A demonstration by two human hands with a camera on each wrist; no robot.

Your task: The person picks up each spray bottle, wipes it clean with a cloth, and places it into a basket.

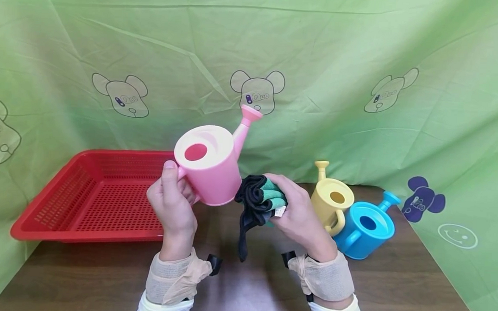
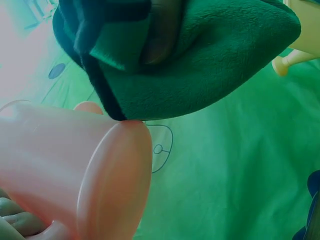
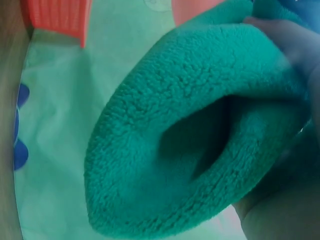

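My left hand (image 1: 174, 196) grips the handle of a pink watering can (image 1: 214, 179), holding it up off the table with the spout pointing away to the upper right. A bunched green cloth (image 1: 272, 193) with black edging and a small white tag is held in my right hand (image 1: 298, 213). The cloth meets the can's lower side near its base, as the left wrist view shows too, where the green cloth (image 2: 200, 75) overlaps the can's bottom rim. In the right wrist view the fluffy cloth (image 3: 150, 135) hangs in a loose fold.
At the left of the wooden table (image 1: 81, 278) stands a red perforated basket (image 1: 91, 236). A yellow watering can (image 1: 324, 196) and a blue watering can (image 1: 360, 241) stand at the right, beside my right forearm. Behind hangs a green curtain (image 1: 320, 47) with printed mouse-like heads.
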